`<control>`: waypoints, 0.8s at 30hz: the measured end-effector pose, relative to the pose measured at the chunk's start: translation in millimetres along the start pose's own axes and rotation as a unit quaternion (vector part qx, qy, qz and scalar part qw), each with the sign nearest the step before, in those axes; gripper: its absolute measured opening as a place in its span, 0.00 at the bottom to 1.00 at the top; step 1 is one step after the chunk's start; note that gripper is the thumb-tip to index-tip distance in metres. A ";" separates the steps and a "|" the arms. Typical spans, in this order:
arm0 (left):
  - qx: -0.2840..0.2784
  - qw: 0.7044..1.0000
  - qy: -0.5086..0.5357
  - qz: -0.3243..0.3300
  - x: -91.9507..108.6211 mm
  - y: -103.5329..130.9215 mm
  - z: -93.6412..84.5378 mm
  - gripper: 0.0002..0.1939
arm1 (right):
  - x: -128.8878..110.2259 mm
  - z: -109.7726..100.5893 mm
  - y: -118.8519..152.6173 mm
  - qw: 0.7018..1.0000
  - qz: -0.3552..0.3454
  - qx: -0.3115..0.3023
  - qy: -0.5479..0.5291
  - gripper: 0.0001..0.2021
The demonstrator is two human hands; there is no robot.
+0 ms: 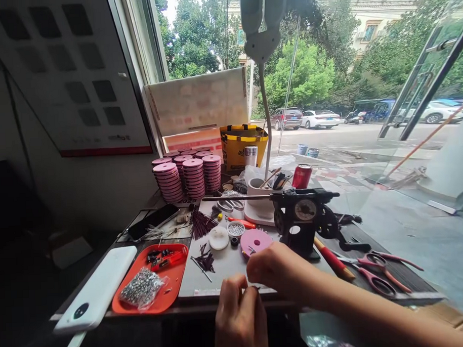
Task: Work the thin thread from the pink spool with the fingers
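My left hand [240,312] is closed at the table's front edge, its thumb and fingers pinched together. My right hand [270,267] is closed just above and to the right of it, knuckles up. Whatever small thing lies between the fingers is hidden or too small to name; a thin dark bit shows by the left fingertips. Right behind my right hand lies a pink spool [252,239]. Beyond my left hand are short dark strands [204,259], a thin metal rod [201,269], a white round disc [219,238] and a small cup of silvery beads [235,228].
On the left an orange tray [177,276] holds a bag of metal bits [142,288], near a white power bank [98,284]. Stacked pink spools [167,183] stand behind. A black hand-cranked machine [305,216], scissors [375,272] and a red can [302,176] are on the right.
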State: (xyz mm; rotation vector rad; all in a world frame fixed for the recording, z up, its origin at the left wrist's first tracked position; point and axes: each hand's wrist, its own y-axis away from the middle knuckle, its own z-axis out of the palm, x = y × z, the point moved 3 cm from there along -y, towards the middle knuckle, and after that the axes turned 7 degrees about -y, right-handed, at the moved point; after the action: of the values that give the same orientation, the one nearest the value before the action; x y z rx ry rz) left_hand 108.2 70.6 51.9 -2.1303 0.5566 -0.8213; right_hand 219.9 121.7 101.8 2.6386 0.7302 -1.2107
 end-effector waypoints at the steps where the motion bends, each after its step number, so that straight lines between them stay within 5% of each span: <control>1: 0.010 0.999 -0.018 0.050 0.4 0.7 -0.1 0.09 | 0.4 -0.8 -0.3 1.000 0.005 -0.009 -0.012 0.06; 5: 0.009 0.986 -0.029 0.165 -6.5 4.3 3.7 0.10 | 6.1 -0.7 -4.1 0.999 0.014 -0.039 -0.023 0.07; 8: 0.013 0.984 -0.011 0.177 -8.7 6.4 5.6 0.10 | 10.1 0.5 -9.0 0.999 0.017 -0.044 -0.017 0.07; 11: 0.024 0.995 0.052 0.086 -5.2 6.3 4.5 0.11 | 8.0 -1.2 -6.3 0.999 0.026 -0.037 0.003 0.06; 14: -0.041 0.972 0.197 -0.123 -3.4 7.7 7.9 0.09 | 2.2 -5.2 13.9 0.998 -0.012 0.021 0.055 0.05; 16: -0.134 0.885 0.330 -0.299 -2.7 14.4 15.8 0.08 | -1.5 -5.8 37.6 0.980 -0.121 0.112 0.111 0.06; 20: -0.229 0.637 0.505 -0.536 4.7 31.5 27.8 0.07 | 6.4 10.0 86.8 0.900 -0.306 0.250 0.184 0.15; 24: -0.224 0.534 0.537 -0.614 10.2 37.2 28.3 0.07 | 14.6 31.1 101.7 0.858 -0.383 0.239 0.246 0.15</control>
State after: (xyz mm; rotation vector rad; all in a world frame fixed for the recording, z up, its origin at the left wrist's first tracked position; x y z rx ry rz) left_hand 131.0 56.1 12.5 -1.9346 -0.4614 -3.1717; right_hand 256.7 28.3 63.5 3.2362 1.9437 -0.8989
